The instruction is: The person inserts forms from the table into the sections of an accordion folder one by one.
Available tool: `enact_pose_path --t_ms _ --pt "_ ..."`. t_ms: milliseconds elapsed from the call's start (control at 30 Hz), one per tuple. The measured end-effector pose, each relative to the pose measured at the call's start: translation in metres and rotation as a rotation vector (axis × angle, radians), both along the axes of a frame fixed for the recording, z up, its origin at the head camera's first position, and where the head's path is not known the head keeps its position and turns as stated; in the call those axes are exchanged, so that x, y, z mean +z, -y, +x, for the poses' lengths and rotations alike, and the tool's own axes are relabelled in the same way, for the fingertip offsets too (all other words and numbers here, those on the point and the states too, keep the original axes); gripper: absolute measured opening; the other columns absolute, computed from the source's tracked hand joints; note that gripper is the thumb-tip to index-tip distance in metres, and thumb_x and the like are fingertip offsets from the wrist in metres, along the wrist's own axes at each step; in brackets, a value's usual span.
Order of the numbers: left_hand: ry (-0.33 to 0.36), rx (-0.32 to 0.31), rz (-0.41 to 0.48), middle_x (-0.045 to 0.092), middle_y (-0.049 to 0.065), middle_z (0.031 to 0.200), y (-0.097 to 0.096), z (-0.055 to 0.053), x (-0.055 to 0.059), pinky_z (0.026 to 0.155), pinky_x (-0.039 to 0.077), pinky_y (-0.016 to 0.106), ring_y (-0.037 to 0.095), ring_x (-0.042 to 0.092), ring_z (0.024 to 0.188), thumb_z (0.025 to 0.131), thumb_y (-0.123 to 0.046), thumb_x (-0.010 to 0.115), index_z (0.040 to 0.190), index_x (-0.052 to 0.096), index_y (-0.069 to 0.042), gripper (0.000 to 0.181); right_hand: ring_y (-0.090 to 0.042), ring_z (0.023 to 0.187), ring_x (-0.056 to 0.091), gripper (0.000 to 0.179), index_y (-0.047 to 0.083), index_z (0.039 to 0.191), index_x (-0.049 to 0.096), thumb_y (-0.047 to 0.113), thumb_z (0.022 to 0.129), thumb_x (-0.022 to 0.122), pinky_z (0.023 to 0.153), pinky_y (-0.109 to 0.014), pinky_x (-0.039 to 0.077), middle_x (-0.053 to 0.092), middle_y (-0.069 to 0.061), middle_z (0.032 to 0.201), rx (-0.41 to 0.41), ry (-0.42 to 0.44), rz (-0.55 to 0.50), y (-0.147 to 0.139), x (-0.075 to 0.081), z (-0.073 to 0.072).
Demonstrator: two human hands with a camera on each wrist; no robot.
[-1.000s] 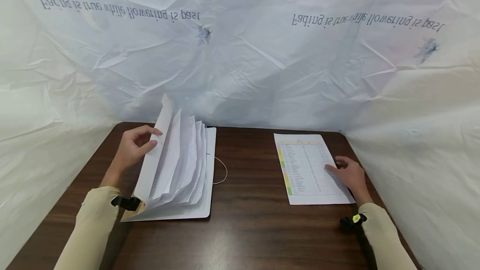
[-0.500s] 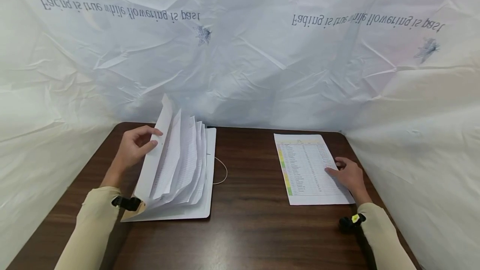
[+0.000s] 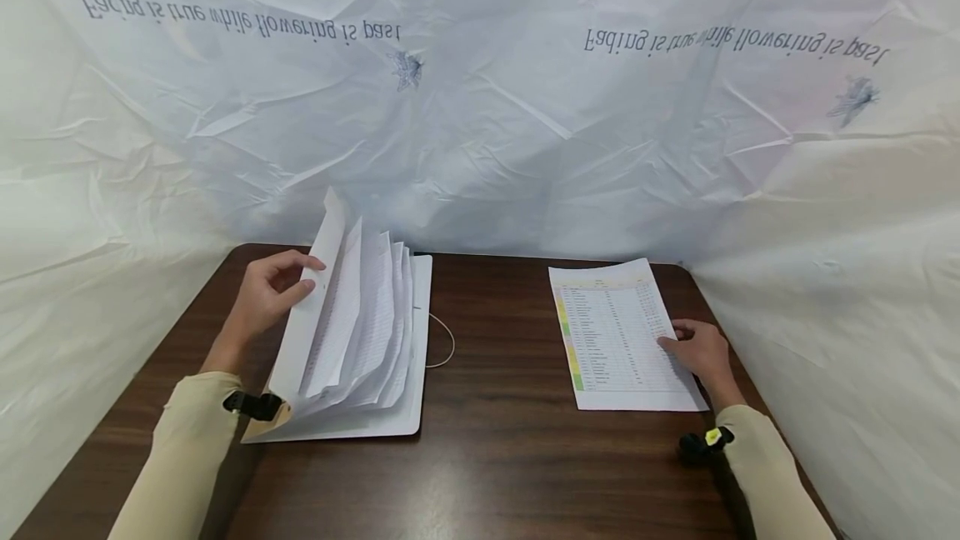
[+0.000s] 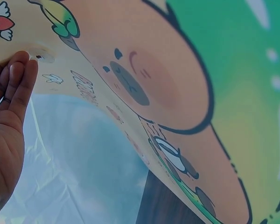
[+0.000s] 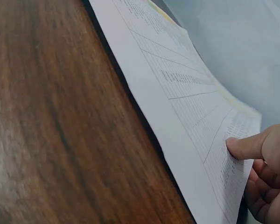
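Observation:
On the table's left lies an opened folder with a white inside cover [image 3: 296,344] lifted at a slant. My left hand [image 3: 262,294] pinches that cover's edge between thumb and fingers. Several printed sheets [image 3: 378,323] fan upright inside the folder. Seen in the left wrist view, the cover's outer face [image 4: 144,70] carries a cartoon print, with the left hand [image 4: 7,135] at its edge. To the right, a printed table sheet [image 3: 618,340] has yellow and green marks along its left side. My right hand [image 3: 701,352] grips its right edge, thumb [image 5: 245,147] on top and fingers underneath.
A thin elastic cord [image 3: 452,342] loops out from the folder's right side. The dark wooden table [image 3: 487,465] is bounded at the back and sides by wrinkled white sheeting [image 3: 480,132] with mirrored lettering.
The printed sheet's far right corner has risen off the table, and my right thumb has shifted slightly toward the sheet's right edge. The left hand and folder stay as they were.

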State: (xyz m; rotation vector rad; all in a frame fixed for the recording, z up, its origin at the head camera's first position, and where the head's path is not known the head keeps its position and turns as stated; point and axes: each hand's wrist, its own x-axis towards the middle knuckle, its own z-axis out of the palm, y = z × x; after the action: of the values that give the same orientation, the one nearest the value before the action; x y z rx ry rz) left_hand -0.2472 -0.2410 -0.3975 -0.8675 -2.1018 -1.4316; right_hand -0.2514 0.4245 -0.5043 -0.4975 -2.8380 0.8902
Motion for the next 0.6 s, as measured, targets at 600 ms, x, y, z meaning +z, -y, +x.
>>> enact_pose_path --t_ms 600 --pt "0.007 0.017 0.019 0.071 0.012 0.100 0.016 -0.020 -0.026 0.061 0.048 0.016 0.007 0.060 0.077 0.082 0.019 0.063 0.104 0.071 0.010 0.025 -0.032 0.089 0.063 0.049 -0.013 0.132 0.057 0.023 0.100 0.063 0.070 -0.036 0.049 0.062 -0.032 0.121 0.013 0.026 -0.141 -0.008 0.005 0.007"
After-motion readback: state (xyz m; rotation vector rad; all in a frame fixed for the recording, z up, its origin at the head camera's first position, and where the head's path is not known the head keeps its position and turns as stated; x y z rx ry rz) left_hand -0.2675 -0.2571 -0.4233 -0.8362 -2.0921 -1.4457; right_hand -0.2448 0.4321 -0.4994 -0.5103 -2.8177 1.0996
